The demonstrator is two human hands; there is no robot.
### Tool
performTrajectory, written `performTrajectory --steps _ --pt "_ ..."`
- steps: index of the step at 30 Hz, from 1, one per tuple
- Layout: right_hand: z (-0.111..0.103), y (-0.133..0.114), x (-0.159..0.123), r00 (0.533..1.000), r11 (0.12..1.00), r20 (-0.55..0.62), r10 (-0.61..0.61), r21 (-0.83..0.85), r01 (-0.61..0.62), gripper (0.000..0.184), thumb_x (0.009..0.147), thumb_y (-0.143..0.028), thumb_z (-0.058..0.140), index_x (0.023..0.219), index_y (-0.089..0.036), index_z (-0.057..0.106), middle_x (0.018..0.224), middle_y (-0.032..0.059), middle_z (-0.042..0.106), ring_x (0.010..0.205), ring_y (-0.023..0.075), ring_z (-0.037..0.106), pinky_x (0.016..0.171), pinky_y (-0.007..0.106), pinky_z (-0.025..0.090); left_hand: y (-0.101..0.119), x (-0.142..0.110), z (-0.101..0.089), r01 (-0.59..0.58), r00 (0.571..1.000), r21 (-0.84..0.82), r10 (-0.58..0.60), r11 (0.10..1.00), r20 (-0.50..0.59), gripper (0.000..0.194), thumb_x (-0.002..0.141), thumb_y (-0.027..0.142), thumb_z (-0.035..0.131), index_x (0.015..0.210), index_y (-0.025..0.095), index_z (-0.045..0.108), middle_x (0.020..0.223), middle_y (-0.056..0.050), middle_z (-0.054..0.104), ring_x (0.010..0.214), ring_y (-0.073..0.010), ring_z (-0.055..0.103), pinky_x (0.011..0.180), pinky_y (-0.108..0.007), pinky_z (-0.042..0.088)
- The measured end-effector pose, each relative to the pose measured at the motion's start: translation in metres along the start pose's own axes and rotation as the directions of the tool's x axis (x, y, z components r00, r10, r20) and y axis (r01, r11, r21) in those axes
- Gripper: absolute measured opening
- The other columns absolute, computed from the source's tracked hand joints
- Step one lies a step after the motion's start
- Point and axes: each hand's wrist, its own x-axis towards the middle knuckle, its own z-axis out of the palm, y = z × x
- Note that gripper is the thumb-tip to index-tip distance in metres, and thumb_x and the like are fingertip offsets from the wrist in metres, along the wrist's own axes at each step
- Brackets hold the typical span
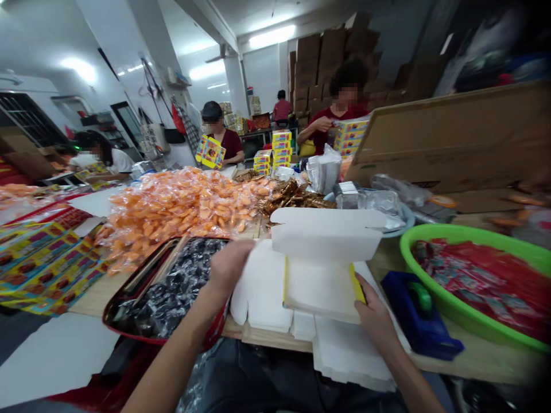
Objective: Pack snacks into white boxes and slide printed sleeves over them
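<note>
Both my hands hold a half-folded white cardboard box [322, 269] over the wooden table [99, 295], its lid flap raised and a yellow edge showing. My left hand [228, 268] grips the box's left side, next to a black-filled red tray [172, 287]. My right hand [374, 318] pinches the lower right corner by the yellow edge, close to a blue tape dispenser [417, 315]. Stacked flat white card blanks [350, 355] lie under and before the box.
A heap of orange-wrapped sweets [181, 212] lies beyond the tray. A green basin [473, 281] holds red packets at right. Printed yellow boxes [271, 152] stand further back, where several co-workers [217, 137] sit. Cardboard sheets and stacked cartons [327, 69] rise behind.
</note>
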Motion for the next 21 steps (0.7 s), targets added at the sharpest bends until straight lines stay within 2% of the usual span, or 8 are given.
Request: performTrajectory --steps 2,4,6,9,13,16,19,21 --pt "0.000 0.002 0.000 1.000 1.000 0.005 -0.015 0.023 0.015 0.075 0.060 -0.026 0.042 0.135 -0.013 0.041 0.140 0.0067 0.041 0.131 0.0223 0.034 0.113 0.035 0.018 0.030 0.006 0.034 -0.265 0.952 -0.196 0.288 0.944 0.101 0.021 0.091 0.017 0.042 0.096 0.018 0.062 0.104 -0.007 0.069 0.101 -0.0152 0.062 0.089 -0.030 0.049" --pt "-0.001 0.004 0.001 1.000 0.999 0.023 -0.021 0.036 0.020 0.076 0.061 -0.027 0.044 0.135 -0.013 0.039 0.141 0.0078 0.039 0.131 0.0223 0.034 0.113 0.035 0.019 0.053 0.010 0.069 -0.387 0.870 -0.326 0.459 0.863 0.183 0.023 0.092 0.016 0.039 0.093 0.017 0.062 0.108 -0.010 0.068 0.105 -0.0173 0.060 0.090 -0.033 0.048" --pt "-0.001 0.005 0.001 0.999 0.999 0.039 -0.027 0.036 0.026 0.076 0.062 -0.028 0.046 0.136 -0.013 0.038 0.140 0.0085 0.040 0.130 0.0221 0.034 0.112 0.036 0.023 0.064 0.009 0.100 -0.408 0.791 -0.392 0.534 0.824 0.299 0.026 0.092 0.016 0.037 0.086 0.015 0.063 0.107 -0.013 0.067 0.105 -0.0193 0.061 0.090 -0.033 0.048" --pt "-0.002 0.006 0.001 0.997 0.998 0.048 -0.055 0.028 0.053 0.075 0.062 -0.027 0.043 0.136 -0.013 0.039 0.140 0.0076 0.040 0.131 0.0202 0.033 0.112 0.035 0.020 0.061 0.003 0.131 -0.314 0.688 -0.435 0.518 0.844 0.508 0.026 0.092 0.015 0.038 0.087 0.014 0.064 0.105 -0.013 0.068 0.101 -0.0194 0.063 0.086 -0.030 0.049" --pt "-0.003 0.004 0.001 0.998 0.997 0.035 -0.043 0.058 0.041 0.075 0.060 -0.027 0.043 0.133 -0.013 0.043 0.141 0.0069 0.039 0.133 0.0204 0.029 0.114 0.035 0.012 0.046 -0.003 0.141 -0.110 0.572 -0.453 0.429 0.885 0.699 0.027 0.086 0.005 0.042 0.092 0.018 0.065 0.110 -0.005 0.067 0.102 -0.0150 0.062 0.087 -0.023 0.046" --pt "-0.007 0.001 0.000 0.996 0.984 0.087 0.019 0.173 -0.034 0.072 0.060 -0.026 0.047 0.132 -0.020 0.046 0.140 0.0025 0.042 0.133 0.0207 0.029 0.113 0.036 0.016 0.038 -0.004 0.137 -0.036 0.504 -0.425 0.384 0.904 0.774 0.027 0.082 0.002 0.046 0.085 0.020 0.066 0.104 -0.002 0.069 0.102 -0.0144 0.061 0.088 -0.021 0.044" --pt "-0.011 -0.003 -0.003 0.979 0.923 0.189 0.077 0.358 -0.142 0.063 0.069 -0.031 0.049 0.131 -0.022 0.048 0.139 0.0023 0.043 0.131 0.0219 0.035 0.110 0.036 0.027 0.033 -0.005 0.133 -0.021 0.489 -0.413 0.370 0.911 0.790 0.025 0.080 0.002 0.048 0.080 0.019 0.066 0.097 -0.002 0.070 0.103 -0.0153 0.061 0.089 -0.022 0.044" --pt "-0.013 -0.006 -0.005 0.981 0.902 0.165 0.100 0.401 -0.159 0.056 0.075 -0.039 0.051 0.128 -0.020 0.050 0.137 0.0055 0.046 0.127 0.0238 0.040 0.106 0.037 0.033 0.033 -0.005 0.131 -0.019 0.492 -0.421 0.375 0.907 0.786 0.027 0.080 0.001 0.046 0.083 0.019 0.066 0.101 -0.003 0.069 0.106 -0.0159 0.059 0.091 -0.024 0.043"
